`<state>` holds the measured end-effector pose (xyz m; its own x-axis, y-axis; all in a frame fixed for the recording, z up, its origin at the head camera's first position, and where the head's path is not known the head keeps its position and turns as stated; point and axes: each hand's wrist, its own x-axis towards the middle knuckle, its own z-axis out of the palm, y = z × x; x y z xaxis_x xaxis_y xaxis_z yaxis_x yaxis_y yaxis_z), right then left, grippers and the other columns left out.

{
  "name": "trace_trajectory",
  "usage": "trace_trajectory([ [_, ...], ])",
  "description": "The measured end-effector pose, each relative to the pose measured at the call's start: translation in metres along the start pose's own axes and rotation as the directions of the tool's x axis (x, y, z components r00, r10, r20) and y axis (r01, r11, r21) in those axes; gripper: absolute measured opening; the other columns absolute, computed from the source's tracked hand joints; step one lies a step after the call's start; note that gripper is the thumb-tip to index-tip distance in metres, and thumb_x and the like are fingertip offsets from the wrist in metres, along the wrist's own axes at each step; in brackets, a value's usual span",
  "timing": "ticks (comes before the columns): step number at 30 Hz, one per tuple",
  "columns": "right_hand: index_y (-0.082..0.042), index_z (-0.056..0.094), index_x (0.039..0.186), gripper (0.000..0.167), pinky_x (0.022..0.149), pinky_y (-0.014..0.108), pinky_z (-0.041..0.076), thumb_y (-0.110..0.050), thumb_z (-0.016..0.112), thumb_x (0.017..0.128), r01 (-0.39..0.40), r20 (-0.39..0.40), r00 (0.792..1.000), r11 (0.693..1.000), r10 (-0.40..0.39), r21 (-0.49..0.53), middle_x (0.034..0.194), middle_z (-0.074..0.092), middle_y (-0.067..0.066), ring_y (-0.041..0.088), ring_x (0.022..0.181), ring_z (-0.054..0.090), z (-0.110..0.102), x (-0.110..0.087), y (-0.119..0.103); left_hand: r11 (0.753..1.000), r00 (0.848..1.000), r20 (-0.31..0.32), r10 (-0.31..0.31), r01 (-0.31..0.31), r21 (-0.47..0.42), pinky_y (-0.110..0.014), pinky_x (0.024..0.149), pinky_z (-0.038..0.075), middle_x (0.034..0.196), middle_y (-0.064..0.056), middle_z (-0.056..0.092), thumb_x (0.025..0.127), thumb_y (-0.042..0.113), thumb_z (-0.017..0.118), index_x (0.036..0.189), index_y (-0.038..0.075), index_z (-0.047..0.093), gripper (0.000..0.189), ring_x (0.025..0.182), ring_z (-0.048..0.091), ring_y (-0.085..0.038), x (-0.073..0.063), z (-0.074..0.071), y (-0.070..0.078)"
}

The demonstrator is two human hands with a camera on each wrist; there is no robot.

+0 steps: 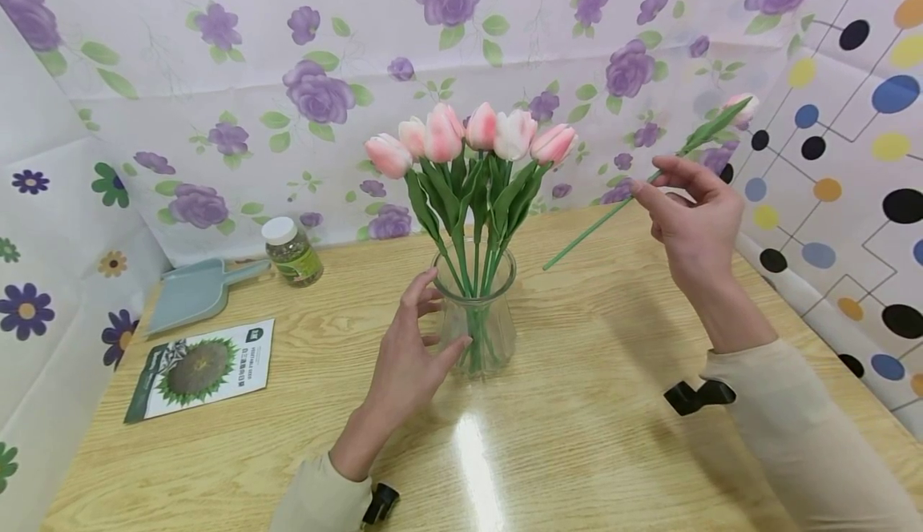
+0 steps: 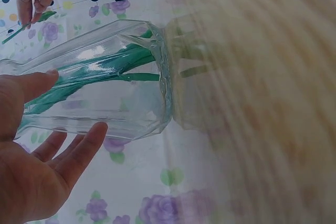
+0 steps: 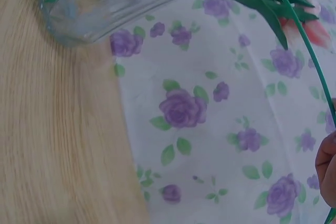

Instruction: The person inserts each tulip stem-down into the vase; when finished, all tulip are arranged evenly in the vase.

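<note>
Several pink-and-white tulips stand in a clear glass vase on the table. With thumb and fingers spread about its left side, my left hand holds the vase. The left wrist view shows the thumb and fingers against opposite sides of the glass, green stems inside it. To the right of the vase, my right hand pinches a single tulip by its green stem. That stem slants through the air, its lower end pointing toward the vase and its bloom up at the right.
At the left, a blue-grey dustpan lies beside a white-capped jar. A seed packet with a sunflower head printed on it lies in front of them. Flower-patterned cloth hangs behind the wooden table.
</note>
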<state>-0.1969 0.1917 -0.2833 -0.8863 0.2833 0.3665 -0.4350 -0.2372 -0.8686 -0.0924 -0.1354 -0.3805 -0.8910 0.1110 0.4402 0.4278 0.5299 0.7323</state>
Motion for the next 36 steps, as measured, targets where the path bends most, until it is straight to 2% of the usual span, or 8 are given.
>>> trace_trajectory([
  [8,0.004,0.076,0.111,0.032,0.042,0.018,0.037,0.01,0.084,0.081,0.101,0.034,0.994,0.994,-0.102,0.035,0.084,0.066,0.005,0.01,0.055,0.058,0.024,-0.007,-0.004,1.0,1.0,-0.002,0.002,-0.002,0.005,-0.044,0.08,0.069,0.136,-0.018,0.059,0.085,0.002,0.088,0.161,0.024,0.024,0.102,0.122,0.067,-0.04,0.0,0.001,0.0],
  [15,-0.001,0.078,0.11,0.031,0.043,0.017,0.039,0.008,0.084,0.08,0.197,0.067,0.978,0.98,-0.195,-0.024,0.087,0.065,0.006,0.009,0.056,0.06,0.037,-0.012,-0.002,1.0,1.0,0.006,-0.018,0.018,-0.002,-0.046,0.081,0.069,0.137,-0.018,0.059,0.085,0.002,0.088,0.161,0.026,0.023,0.103,0.123,0.066,-0.04,-0.001,0.001,0.0],
  [24,-0.002,0.077,0.115,0.038,0.052,0.016,0.046,0.008,0.084,0.08,0.387,0.101,0.921,0.915,-0.377,-0.115,0.095,0.067,0.002,0.008,0.055,0.057,0.055,-0.026,-0.004,1.0,1.0,0.002,-0.009,0.009,0.004,-0.046,0.081,0.069,0.136,-0.017,0.059,0.084,0.001,0.088,0.161,0.024,0.023,0.103,0.122,0.067,-0.039,0.0,0.0,0.0],
  [26,0.001,0.076,0.116,0.038,0.052,0.016,0.045,0.009,0.084,0.08,0.432,0.12,0.901,0.889,-0.418,-0.15,0.097,0.068,0.0,0.007,0.057,0.056,0.059,-0.03,-0.004,1.0,1.0,0.002,-0.007,0.007,0.003,-0.046,0.081,0.069,0.136,-0.017,0.059,0.084,0.001,0.088,0.161,0.024,0.023,0.103,0.122,0.067,-0.039,0.0,0.0,0.0],
  [28,0.005,0.074,0.116,0.038,0.052,0.015,0.044,0.011,0.083,0.079,0.494,0.156,0.868,0.85,-0.471,-0.183,0.098,0.067,-0.004,0.005,0.057,0.054,0.062,-0.034,-0.004,1.0,1.0,0.003,-0.005,0.005,0.001,-0.045,0.081,0.069,0.136,-0.017,0.059,0.084,0.001,0.088,0.161,0.024,0.023,0.103,0.122,0.067,-0.039,0.0,0.0,0.0],
  [31,0.009,0.071,0.116,0.038,0.049,0.014,0.039,0.01,0.083,0.08,0.588,0.216,0.807,0.783,-0.55,-0.202,0.098,0.065,-0.008,0.003,0.056,0.049,0.067,-0.038,-0.004,1.0,1.0,0.002,-0.001,0.001,0.002,-0.045,0.08,0.069,0.136,-0.017,0.059,0.084,0.0,0.088,0.161,0.024,0.023,0.103,0.122,0.067,-0.039,0.0,0.0,0.0],
  [33,0.009,0.071,0.115,0.035,0.049,0.013,0.037,0.004,0.084,0.083,0.637,0.253,0.767,0.745,-0.59,-0.195,0.098,0.064,-0.006,0.002,0.056,0.047,0.07,-0.04,-0.004,1.0,1.0,0.001,0.0,0.0,0.004,-0.045,0.08,0.069,0.136,-0.017,0.059,0.084,0.0,0.088,0.161,0.024,0.023,0.103,0.122,0.067,-0.039,0.0,0.0,0.0],
  [36,0.01,0.072,0.113,0.037,0.05,0.012,0.036,-0.015,0.085,0.089,0.691,0.3,0.717,0.7,-0.63,-0.182,0.094,0.064,0.007,0.002,0.056,0.046,0.076,-0.042,-0.002,1.0,1.0,-0.001,-0.004,0.004,0.009,-0.044,0.08,0.069,0.136,-0.017,0.059,0.084,0.001,0.088,0.161,0.024,0.023,0.104,0.122,0.067,-0.037,0.0,0.0,0.0],
])
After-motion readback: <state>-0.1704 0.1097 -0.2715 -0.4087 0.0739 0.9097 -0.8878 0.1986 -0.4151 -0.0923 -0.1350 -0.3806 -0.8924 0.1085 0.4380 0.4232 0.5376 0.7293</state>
